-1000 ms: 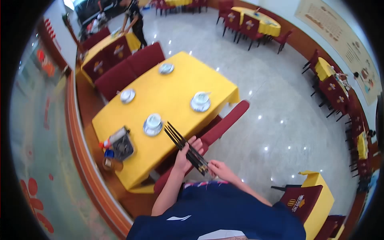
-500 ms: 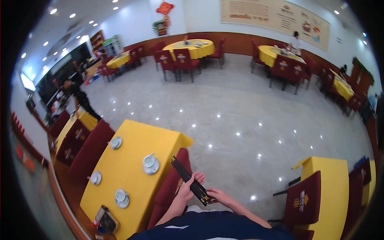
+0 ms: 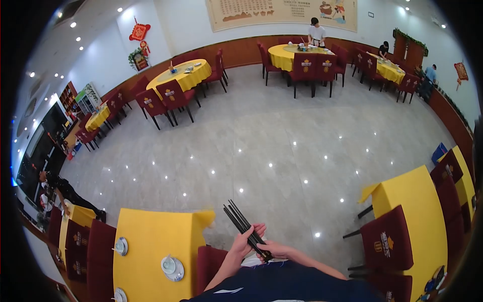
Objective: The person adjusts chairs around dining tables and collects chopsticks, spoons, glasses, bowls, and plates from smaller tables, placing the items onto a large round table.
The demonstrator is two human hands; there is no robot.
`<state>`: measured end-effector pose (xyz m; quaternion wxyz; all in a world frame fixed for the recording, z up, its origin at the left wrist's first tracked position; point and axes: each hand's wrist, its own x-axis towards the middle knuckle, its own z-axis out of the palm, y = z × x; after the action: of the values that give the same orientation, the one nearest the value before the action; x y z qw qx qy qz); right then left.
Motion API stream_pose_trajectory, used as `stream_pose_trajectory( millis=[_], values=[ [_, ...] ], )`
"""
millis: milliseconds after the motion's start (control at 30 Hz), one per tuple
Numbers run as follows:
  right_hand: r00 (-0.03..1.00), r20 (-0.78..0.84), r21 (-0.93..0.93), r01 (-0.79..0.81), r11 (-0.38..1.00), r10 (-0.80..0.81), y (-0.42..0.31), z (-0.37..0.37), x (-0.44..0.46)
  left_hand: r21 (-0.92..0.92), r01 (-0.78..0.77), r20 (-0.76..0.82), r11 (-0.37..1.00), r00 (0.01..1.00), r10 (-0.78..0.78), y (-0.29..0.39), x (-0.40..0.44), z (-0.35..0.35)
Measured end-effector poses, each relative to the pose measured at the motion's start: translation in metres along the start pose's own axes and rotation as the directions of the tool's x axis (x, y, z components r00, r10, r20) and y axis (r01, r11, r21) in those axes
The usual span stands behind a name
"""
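L hand (image 3: 243, 242) closed round mid of black chopsticks (image 3: 240, 220), bundle btwn thumb & fingers, tips poking out far-L. R hand (image 3: 275, 248) fingers narrow, gripping near end. Maroon chair (image 3: 397, 234), R: gold logo + Chinese chars, illegible. Far wall panel (image 3: 282, 14): txt too small.

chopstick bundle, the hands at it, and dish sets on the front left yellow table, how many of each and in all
Black chopstick bundle: 1
Left hand and right hand: 2
Dish sets on the yellow table, lowest one cut by the frame: 3
Total: 6
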<state>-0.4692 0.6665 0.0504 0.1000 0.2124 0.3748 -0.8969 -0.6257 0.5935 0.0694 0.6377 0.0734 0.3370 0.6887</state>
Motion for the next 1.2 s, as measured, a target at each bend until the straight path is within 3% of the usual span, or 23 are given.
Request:
stream_pose_trajectory(
  millis=[133, 200, 267, 500, 700, 1200],
  values=[
    [1.0, -0.013, -0.267, -0.008, 0.964, 0.005, -0.093, -0.006, 0.027, -0.033, -0.08, 0.056, 0.996, 0.995, 0.082, 0.059, 0.052, 0.006],
    [0.999, 0.018, -0.291, -0.026, 0.956, 0.033, -0.129, -0.023, 0.046, -0.122, -0.068, 0.049, 0.99, 0.996, 0.074, 0.087, 0.08, 0.002],
    [0.999, 0.018, -0.31, -0.029, 0.95, 0.036, -0.16, -0.037, 0.063, -0.057, -0.159, 0.002, 0.986, 0.987, 0.16, 0.112, 0.108, -0.002],
    [1.0, 0.002, -0.099, -0.028, 0.995, 0.028, -0.253, -0.058, 0.107, -0.12, -0.201, -0.01, 0.972, 0.98, 0.201, 0.185, 0.216, 0.019],
    [0.996, 0.088, -0.068, -0.018, 0.998, 0.023, -0.32, -0.123, 0.14, -0.062, -0.143, -0.022, 0.988, 0.99, 0.142, 0.214, 0.312, 0.026],
    [0.994, 0.11, -0.2, 0.028, 0.979, -0.006, -0.549, -0.326, 0.165, 0.033, -0.094, -0.053, 0.995, 0.994, 0.095, 0.266, 0.591, 0.132]
  ],
)
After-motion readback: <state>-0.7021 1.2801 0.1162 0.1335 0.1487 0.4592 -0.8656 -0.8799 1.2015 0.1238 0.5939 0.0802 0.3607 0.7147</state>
